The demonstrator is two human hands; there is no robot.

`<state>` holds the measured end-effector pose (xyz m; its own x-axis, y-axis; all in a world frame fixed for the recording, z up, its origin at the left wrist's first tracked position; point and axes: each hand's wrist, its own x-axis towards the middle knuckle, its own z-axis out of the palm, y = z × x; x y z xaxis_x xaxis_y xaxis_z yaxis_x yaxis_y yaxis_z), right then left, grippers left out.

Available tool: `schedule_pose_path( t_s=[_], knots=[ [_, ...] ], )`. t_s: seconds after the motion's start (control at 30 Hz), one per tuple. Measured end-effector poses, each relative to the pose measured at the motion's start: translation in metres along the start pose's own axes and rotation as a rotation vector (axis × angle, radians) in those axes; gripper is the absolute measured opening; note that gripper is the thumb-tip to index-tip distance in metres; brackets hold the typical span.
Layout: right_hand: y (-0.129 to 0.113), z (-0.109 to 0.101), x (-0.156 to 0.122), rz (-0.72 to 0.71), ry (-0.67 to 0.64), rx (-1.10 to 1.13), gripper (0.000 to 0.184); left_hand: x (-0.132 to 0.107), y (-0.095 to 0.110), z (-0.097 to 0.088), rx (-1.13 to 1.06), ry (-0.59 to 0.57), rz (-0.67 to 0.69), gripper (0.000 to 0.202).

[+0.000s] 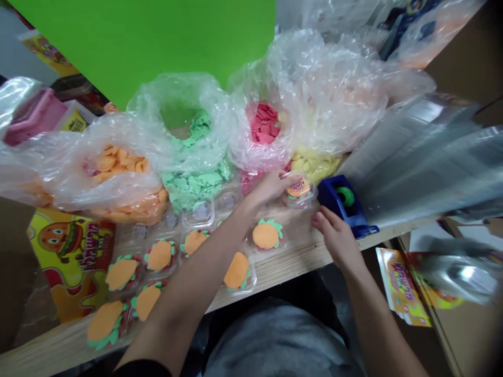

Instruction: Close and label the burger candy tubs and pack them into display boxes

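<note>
L hand (271,187) stretched across table, fingers closed on rim of small clear tub (299,191), tub held at front of yellow bag. R hand (336,240) half-curled, nothing in it, just beside blue tape dispenser (341,201). Wooden table (291,267) has rows of clear tubs (198,214), most w/ orange & green foam burgers (266,235). Behind: clear plastic bags (184,99) of orange, green, red, yellow foam bits; green board (137,42) past table. Yellow card (70,256) at L w/ cartoon burger, red lettering too blurred to read. Similar cards (403,285) lower R, off table.
</note>
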<state>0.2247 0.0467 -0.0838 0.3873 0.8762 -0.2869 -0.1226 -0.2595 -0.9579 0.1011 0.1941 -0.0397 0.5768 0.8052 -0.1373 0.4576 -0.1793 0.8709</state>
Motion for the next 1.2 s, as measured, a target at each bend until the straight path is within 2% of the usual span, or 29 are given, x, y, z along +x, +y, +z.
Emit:
schedule_pose_path(
  t_s=[0.07, 0.17, 0.23, 0.3, 0.37, 0.5, 0.6, 0.7, 0.8, 0.9, 1.0, 1.1, 1.2],
  knots=[
    [0.004, 0.002, -0.015, 0.053, -0.027, -0.047, 0.034, 0.003, -0.001, -0.003, 0.086, 0.002, 0.02, 0.041],
    [0.009, 0.017, -0.026, 0.112, -0.128, -0.079, 0.027, -0.007, -0.004, -0.018, 0.266, 0.079, 0.033, 0.042],
    [0.012, 0.028, -0.027, 0.131, -0.192, -0.074, 0.024, -0.018, -0.01, -0.028, 0.415, 0.134, 0.027, 0.035],
    [0.014, 0.036, -0.024, 0.145, -0.234, -0.062, 0.022, -0.029, -0.02, -0.034, 0.556, 0.164, 0.024, 0.02],
    [0.016, 0.04, -0.021, 0.162, -0.256, -0.051, 0.02, -0.037, -0.028, -0.034, 0.662, 0.17, 0.035, 0.01],
    [0.016, 0.037, -0.022, 0.194, -0.277, -0.045, 0.018, -0.041, -0.031, -0.029, 0.763, 0.145, 0.075, 0.012],
    [0.012, 0.026, -0.032, 0.225, -0.271, -0.046, 0.02, -0.053, -0.019, -0.029, 0.758, 0.091, 0.106, 0.009],
    [0.01, 0.013, -0.043, 0.265, -0.266, -0.043, 0.022, -0.084, -0.004, -0.023, 0.692, 0.025, 0.134, 0.01],
    [0.01, 0.005, -0.05, 0.284, -0.269, -0.039, 0.024, -0.124, 0.002, -0.007, 0.473, -0.006, 0.109, 0.025],
    [0.01, 0.002, -0.05, 0.279, -0.267, -0.047, 0.023, -0.151, -0.003, 0.011, 0.291, -0.05, 0.148, 0.055],
    [0.01, 0.001, -0.047, 0.261, -0.276, -0.071, 0.019, -0.16, -0.009, 0.017, 0.343, -0.16, 0.241, 0.077],
    [0.011, 0.001, -0.046, 0.242, -0.301, -0.098, 0.019, -0.157, -0.012, 0.01, 0.397, -0.245, 0.23, 0.074],
    [0.012, 0.001, -0.046, 0.232, -0.315, -0.116, 0.02, -0.151, -0.013, 0.002, 0.451, -0.263, 0.225, 0.072]
  ],
)
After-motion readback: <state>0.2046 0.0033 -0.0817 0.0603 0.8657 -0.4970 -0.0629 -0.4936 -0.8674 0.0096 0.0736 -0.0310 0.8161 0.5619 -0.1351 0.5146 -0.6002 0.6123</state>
